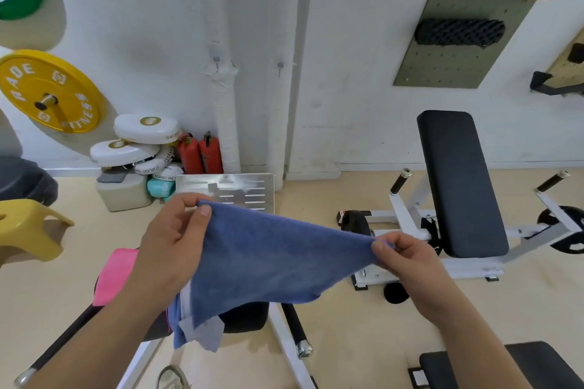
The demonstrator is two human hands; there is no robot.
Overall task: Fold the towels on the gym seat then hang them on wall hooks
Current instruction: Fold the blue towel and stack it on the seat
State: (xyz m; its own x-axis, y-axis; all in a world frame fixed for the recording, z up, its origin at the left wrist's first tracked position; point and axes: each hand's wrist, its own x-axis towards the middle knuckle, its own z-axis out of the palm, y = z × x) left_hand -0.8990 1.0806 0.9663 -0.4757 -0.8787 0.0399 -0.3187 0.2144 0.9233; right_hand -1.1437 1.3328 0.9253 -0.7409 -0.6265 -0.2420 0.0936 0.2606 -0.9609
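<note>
Fingers [205, 210] of left hand [170, 243] and right hand [407, 262] pinch one blue towel [268, 262] near one pink towel [115, 275].

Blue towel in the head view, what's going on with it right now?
A person is holding the blue towel stretched out in the air above the gym seat. The left grip pinches one upper corner and the right grip pinches the other, with the rest hanging down between them. A pink towel lies lower down, beside the left forearm. The wall hooks ahead hold nothing, so no towel is hung yet.
</note>
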